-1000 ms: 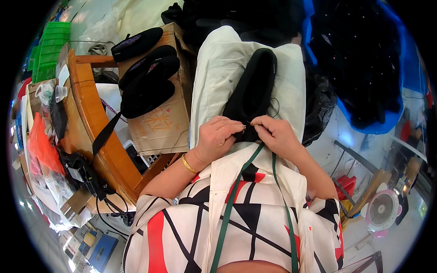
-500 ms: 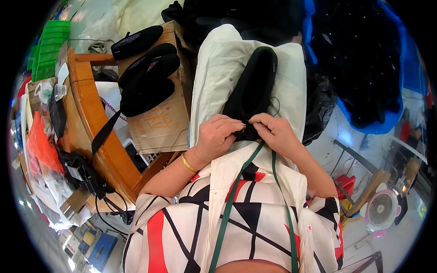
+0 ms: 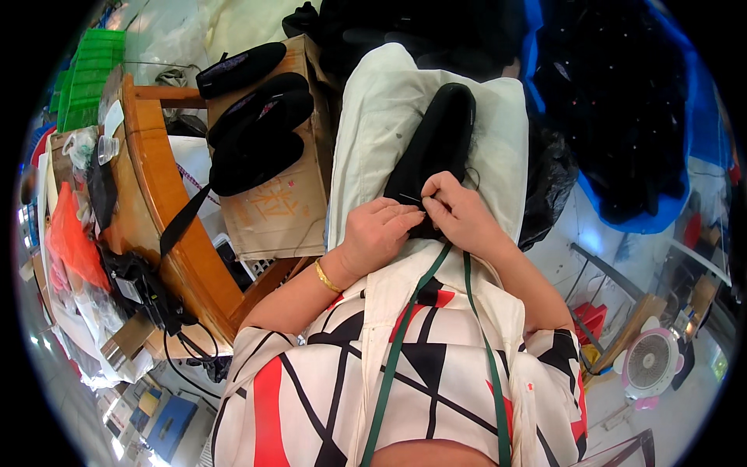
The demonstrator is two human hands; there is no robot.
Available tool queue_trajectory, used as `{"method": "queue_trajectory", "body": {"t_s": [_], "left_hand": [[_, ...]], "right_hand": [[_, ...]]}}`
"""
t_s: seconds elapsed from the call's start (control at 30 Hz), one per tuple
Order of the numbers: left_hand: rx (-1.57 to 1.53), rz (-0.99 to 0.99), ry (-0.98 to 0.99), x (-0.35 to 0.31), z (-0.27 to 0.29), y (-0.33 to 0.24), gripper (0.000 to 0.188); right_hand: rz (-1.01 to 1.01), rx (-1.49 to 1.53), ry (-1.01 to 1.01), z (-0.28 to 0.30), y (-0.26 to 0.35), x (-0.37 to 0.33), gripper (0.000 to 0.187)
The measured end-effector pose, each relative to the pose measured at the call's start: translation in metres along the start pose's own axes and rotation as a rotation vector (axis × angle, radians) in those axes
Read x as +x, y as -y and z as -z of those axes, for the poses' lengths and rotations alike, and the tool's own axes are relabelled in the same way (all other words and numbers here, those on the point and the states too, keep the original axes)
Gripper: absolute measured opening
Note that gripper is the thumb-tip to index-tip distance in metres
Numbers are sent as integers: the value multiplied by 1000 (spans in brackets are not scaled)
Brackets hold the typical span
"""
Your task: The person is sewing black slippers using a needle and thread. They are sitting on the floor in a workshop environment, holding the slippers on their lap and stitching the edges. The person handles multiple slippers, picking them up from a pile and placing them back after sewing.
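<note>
Curled left hand [image 3: 379, 236] — right hand [image 3: 464, 220] just beside

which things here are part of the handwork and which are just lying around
Apparently in the job:
black fabric shoe, at the left hand and right hand
white cloth-covered cushion beneath it

Apparently just around:
orange-red plastic bag
green plastic basket
round white-and-pink fan

Right hand [image 3: 461, 214] is now higher up the black shoe [image 3: 455, 105], index finger raised; thin pale sliver [image 3: 409, 197] now shows left of its fingertips.
</note>
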State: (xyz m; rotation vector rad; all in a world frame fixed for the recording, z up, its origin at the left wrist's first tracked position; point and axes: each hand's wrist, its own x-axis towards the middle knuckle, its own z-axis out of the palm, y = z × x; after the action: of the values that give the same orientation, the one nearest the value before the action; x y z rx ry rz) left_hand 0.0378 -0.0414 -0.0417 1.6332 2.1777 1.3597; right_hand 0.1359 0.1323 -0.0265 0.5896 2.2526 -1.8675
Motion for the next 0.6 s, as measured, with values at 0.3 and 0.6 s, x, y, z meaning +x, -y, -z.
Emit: {"method": "queue_trajectory", "body": {"t_s": [0.3,0.6], "left_hand": [[132,-96,0,10,3,-1,26],[104,-88,13,12,-2,1,31]], "right_hand": [[152,-173,-191,13,1,-2,12],[253,-172,-25,13,0,22,9]]}}
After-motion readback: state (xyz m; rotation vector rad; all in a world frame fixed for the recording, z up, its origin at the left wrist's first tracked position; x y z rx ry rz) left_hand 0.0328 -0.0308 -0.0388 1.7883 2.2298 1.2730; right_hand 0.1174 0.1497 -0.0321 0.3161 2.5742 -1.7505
